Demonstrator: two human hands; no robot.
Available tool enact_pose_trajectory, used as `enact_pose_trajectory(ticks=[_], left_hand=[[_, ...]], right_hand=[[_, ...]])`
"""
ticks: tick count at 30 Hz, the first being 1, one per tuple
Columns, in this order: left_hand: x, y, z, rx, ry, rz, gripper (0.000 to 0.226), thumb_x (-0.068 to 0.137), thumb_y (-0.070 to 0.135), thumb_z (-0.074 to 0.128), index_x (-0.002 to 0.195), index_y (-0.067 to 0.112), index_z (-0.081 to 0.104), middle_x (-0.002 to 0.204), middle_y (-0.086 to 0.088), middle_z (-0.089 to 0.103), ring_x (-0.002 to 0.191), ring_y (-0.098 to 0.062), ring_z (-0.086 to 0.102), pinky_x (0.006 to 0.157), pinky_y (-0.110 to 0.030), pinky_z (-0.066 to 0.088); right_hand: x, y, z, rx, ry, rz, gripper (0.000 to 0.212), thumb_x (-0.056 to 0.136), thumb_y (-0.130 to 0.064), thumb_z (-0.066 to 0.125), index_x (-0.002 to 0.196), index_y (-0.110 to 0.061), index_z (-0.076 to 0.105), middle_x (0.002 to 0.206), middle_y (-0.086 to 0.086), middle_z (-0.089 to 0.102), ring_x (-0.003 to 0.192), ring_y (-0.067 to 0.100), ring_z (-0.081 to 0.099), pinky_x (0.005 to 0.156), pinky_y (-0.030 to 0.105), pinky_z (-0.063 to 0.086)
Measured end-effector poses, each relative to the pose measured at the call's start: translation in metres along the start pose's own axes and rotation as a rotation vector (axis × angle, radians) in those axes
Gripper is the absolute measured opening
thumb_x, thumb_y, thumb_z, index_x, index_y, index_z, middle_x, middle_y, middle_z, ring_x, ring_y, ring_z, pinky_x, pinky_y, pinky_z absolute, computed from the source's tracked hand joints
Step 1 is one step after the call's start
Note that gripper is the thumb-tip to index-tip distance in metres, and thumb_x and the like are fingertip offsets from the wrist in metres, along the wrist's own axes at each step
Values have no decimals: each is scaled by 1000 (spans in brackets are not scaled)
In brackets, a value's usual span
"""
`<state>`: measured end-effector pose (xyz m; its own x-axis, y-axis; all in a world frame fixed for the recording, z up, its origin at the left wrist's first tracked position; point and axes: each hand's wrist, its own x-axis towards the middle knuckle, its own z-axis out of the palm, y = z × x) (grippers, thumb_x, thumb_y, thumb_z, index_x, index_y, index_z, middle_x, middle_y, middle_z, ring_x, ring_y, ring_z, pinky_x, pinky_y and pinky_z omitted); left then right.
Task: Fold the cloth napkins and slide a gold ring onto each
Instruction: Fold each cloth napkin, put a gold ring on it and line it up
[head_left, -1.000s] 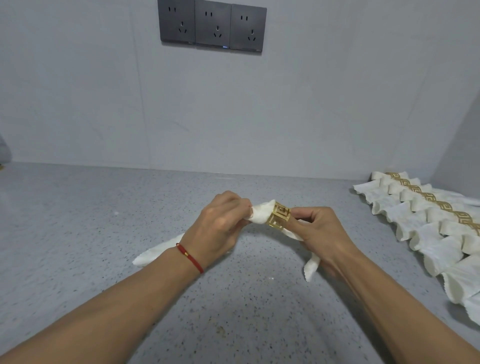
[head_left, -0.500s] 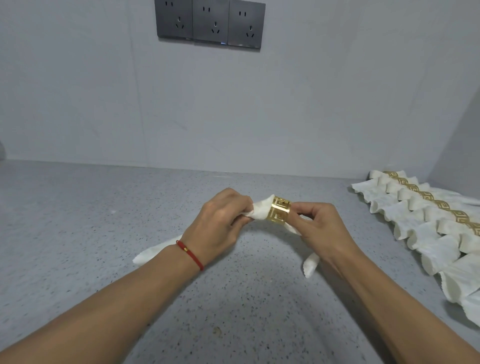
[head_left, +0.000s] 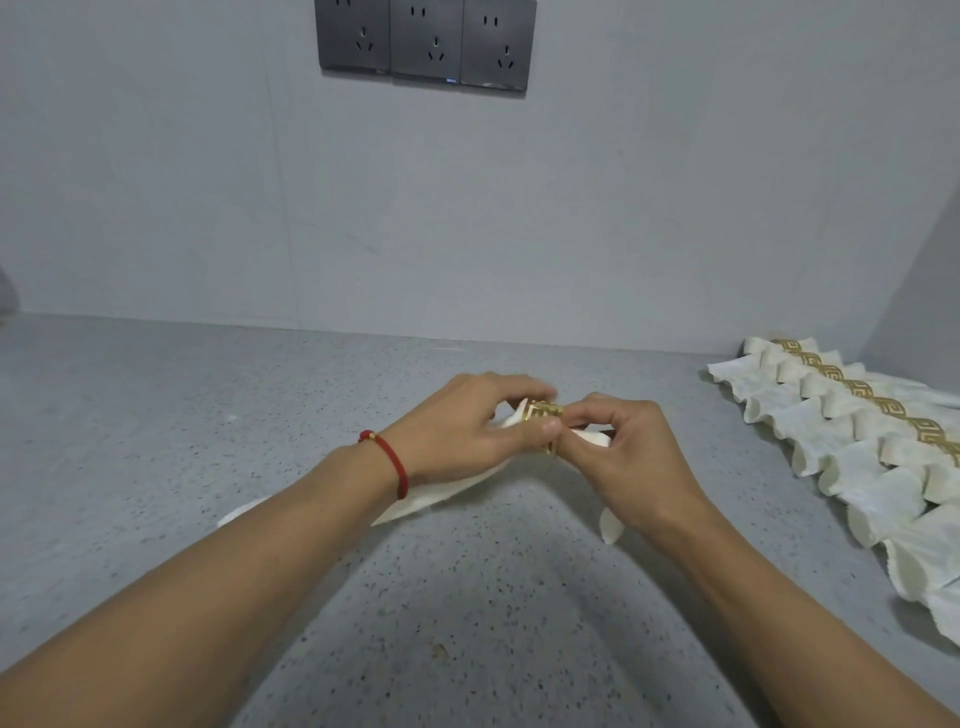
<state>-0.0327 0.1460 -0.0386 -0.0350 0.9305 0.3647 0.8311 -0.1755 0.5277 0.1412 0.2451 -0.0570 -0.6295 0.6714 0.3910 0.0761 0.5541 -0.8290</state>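
Gripping the napkin (head_left: 447, 493), both hands pinch the gold ring (head_left: 543, 413) (mid-cloth).

Left hand (head_left: 457, 431), right hand (head_left: 628, 447), fingertips seemingly pinched, nearly touching

We see only a sliver of the gold ring (head_left: 543, 410); the left hand (head_left: 462, 431) and right hand (head_left: 631, 447) cover most of it and the napkin (head_left: 447, 491) mid-length. The finished row of napkins (head_left: 857, 447) runs off the right edge. The left fingertips are motion-blurred.
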Motion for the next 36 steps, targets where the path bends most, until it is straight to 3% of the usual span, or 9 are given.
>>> enact_pose_trajectory(ticks=[2, 5, 11, 16, 18, 21, 24, 28, 36], left_hand=[[3, 1, -4, -97, -26, -15, 32, 94, 46, 62, 119, 27, 71, 113, 15, 71, 109, -1, 61, 99, -40, 49], [3, -3, -8, -253, 1, -88, 28, 91, 41, 69, 111, 22, 74, 106, 8, 73, 105, -8, 65, 98, -44, 52], [1, -8, -20, -303, 25, -155, 25, 85, 36, 77, 107, 26, 72, 107, 9, 70, 96, -2, 65, 87, -22, 46], [2, -9, -8, -320, 61, -174, 30, 79, 30, 84, 106, 31, 70, 102, 12, 69, 79, -4, 64, 77, -29, 51], [2, -3, -8, -349, 86, -159, 34, 76, 27, 86, 107, 28, 70, 101, 10, 70, 82, -6, 66, 77, -25, 52], [1, 2, -12, -426, 100, -176, 41, 78, 28, 85, 115, 24, 69, 105, 8, 71, 90, -3, 68, 79, -19, 53], [-2, 3, -15, -602, 109, -246, 36, 89, 27, 74, 123, 18, 66, 109, 5, 73, 95, -5, 70, 77, -16, 53], [-4, -3, -17, -698, 92, -257, 42, 84, 9, 78, 124, 14, 65, 115, -6, 73, 104, -20, 71, 89, -30, 57], [-4, 5, -13, -722, 166, -301, 34, 81, 2, 79, 113, 11, 72, 107, -8, 75, 100, -22, 72, 86, -29, 57]], right_hand=[[-1, -1, 1, 8, -14, -17, 6, 87, -30, 79, 85, -25, 82, 85, -8, 74, 74, 3, 65, 67, 14, 44], [-3, -3, -3, 61, 7, -15, 8, 86, -34, 80, 85, -25, 83, 86, -8, 75, 78, 7, 69, 69, 16, 48], [1, 3, -27, 39, 102, 12, 13, 88, -36, 77, 97, -29, 82, 94, -14, 78, 88, 3, 70, 84, 29, 48], [-3, 5, -36, -669, -73, -194, 48, 98, -68, 40, 125, -39, 67, 102, -20, 71, 87, 1, 64, 78, 34, 54], [-3, 2, -34, -552, -37, -189, 44, 101, -61, 42, 129, -35, 64, 103, -19, 72, 89, 1, 66, 78, 31, 54], [-4, 1, -27, -292, 21, -146, 28, 102, -41, 55, 119, -24, 70, 95, -15, 75, 85, -1, 69, 69, 13, 51], [-5, -1, -25, -116, 94, -71, 17, 102, -32, 59, 110, -25, 72, 91, -14, 76, 83, -2, 69, 69, 11, 48], [-4, -2, -23, -6, 106, 26, 19, 103, -36, 58, 101, -26, 74, 86, -13, 76, 75, 1, 68, 68, 20, 48], [-5, -5, -18, 87, 144, 60, 21, 101, -37, 60, 98, -20, 73, 82, -3, 77, 69, 18, 73, 64, 38, 57]])
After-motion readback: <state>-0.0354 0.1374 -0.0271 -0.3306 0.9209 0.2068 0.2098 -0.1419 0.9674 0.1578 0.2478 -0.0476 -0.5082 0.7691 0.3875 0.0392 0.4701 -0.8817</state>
